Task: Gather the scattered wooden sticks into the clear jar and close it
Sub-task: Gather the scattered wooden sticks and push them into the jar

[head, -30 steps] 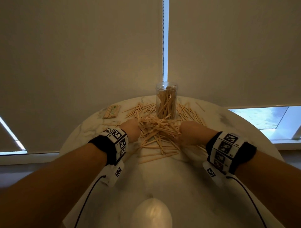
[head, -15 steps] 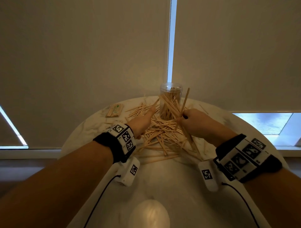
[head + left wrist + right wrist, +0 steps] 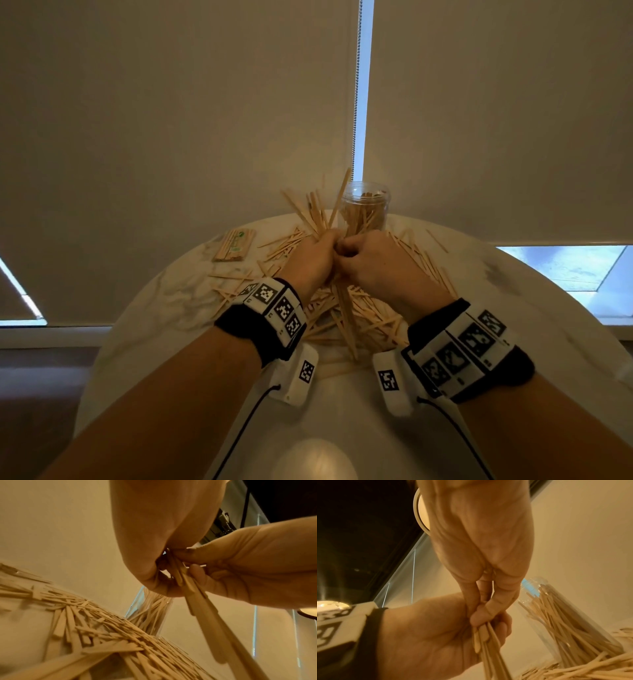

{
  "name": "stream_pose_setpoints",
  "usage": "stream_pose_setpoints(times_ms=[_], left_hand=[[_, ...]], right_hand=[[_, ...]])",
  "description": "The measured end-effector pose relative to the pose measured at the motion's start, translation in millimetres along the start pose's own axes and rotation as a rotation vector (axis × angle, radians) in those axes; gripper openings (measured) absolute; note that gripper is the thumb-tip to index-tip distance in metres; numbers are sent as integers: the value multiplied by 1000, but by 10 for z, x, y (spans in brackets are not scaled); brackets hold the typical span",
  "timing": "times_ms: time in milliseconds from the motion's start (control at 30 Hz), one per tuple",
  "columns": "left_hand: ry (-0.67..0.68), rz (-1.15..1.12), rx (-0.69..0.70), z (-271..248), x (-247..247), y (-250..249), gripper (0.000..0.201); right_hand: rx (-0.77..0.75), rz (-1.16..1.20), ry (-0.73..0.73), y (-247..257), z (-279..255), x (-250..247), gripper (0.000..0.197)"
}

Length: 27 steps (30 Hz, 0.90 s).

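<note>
Fingers [image 3: 334, 240] of the left hand [image 3: 310, 260] and right hand [image 3: 371, 262] were curled round one bundle of sticks [image 3: 317, 214]. Just beyond them stood the clear jar [image 3: 364, 209], partly filled, lidless; many loose sticks [image 3: 370, 318] still lay on the table [image 3: 164, 308] beneath.

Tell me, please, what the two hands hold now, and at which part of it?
Both the left hand and the right hand grip one bundle of wooden sticks around its middle; stick ends fan out above and below the hands.

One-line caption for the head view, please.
Both hands, left hand and right hand, grip a bundle of wooden sticks before the open clear jar.
</note>
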<state>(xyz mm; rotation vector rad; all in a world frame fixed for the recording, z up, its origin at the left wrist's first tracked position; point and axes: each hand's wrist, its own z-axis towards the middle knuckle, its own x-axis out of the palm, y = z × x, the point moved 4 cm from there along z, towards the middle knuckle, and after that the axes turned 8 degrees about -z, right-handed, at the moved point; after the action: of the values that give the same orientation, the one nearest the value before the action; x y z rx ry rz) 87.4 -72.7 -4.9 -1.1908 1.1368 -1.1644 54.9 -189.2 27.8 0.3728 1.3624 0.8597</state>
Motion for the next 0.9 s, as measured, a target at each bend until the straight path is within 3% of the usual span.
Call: stream_pose_setpoints(times_ms=[200,333,433,533,667,767,900], left_hand=[[4,-60,66,160,-9,-81,38],[-31,-134,58,235,14,-80,39],[-30,-200,64,226,68,-117,41],[79,-271,101,149,140,-203,51],[293,-276,166,-6,314,-306,52],[371,-227,197,-69,446,-350,45],[439,-170,211,-103,522,-353,44]], right_hand=[[-67,-32,-181,9,104,-31,17],[-89,-238,-340,71,112,-114,22],[-58,-253,-322,79,135,-201,23],[-43,-115,-372,65,148,-386,18],[-124,4,-570,84,124,-642,36],[-202,49,-575,121,116,-678,36],[-189,114,-567,72,114,-686,24]])
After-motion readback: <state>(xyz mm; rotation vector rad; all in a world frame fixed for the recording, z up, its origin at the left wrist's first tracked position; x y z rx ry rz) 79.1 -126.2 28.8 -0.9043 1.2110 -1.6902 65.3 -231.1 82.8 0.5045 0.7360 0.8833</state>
